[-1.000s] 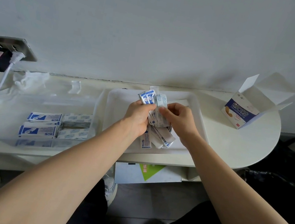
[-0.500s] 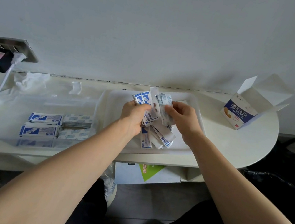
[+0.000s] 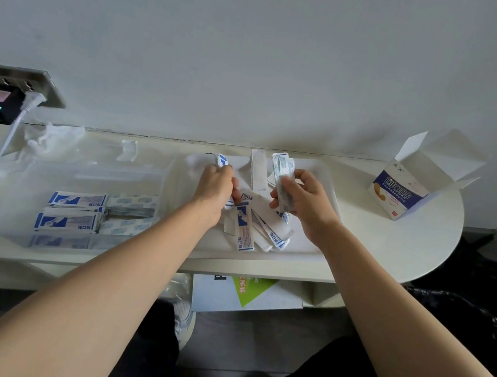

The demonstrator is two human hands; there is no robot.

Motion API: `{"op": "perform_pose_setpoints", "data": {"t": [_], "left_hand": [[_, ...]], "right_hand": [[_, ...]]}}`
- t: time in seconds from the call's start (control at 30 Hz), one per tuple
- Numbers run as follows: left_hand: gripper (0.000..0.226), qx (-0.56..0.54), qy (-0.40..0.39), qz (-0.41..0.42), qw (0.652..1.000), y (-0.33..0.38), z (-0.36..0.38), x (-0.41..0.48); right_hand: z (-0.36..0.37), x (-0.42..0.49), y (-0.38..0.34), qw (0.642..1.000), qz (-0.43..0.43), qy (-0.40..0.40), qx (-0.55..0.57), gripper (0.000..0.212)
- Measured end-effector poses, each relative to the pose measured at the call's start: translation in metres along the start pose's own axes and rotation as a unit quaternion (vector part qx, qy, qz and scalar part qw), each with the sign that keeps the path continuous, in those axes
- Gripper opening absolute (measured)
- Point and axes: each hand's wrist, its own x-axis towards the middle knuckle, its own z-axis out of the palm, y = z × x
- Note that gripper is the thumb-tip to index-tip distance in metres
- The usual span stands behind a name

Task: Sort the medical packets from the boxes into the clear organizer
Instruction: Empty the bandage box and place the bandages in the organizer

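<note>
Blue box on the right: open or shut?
Open: the box has its top flaps standing up and spread apart. Whether anything remains inside, cannot tell.

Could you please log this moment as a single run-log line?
stage: sorting over white tray | left hand: grips blue-print packets | right hand: grips pale packet stack | organizer: partly filled | box: open

Head-worn view, forward and down
</note>
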Motion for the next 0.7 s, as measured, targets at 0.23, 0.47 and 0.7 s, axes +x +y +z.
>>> {"op": "perform_pose_setpoints", "data": {"t": [0.23, 0.47, 0.7], "left_hand": [[0.035, 0.387, 0.053, 0.144, 0.909, -0.013, -0.019, 0.019], [0.04, 0.462, 0.122, 0.279, 0.833, -0.013, -0.023, 0.017], [0.017, 0.108, -0.171, 0.155, 0.967, 0.001, 0.009, -0.014]], "right_hand": [[-0.002, -0.002, -0.002, 0.999, 0.009, -0.034, -0.022, 0.007], [-0.006, -0.006, -0.006, 0.992, -0.032, -0.061, -0.108, 0.013], [-0.005, -0.011, -0.008, 0.989, -0.022, -0.095, -0.115, 0.011]]}}
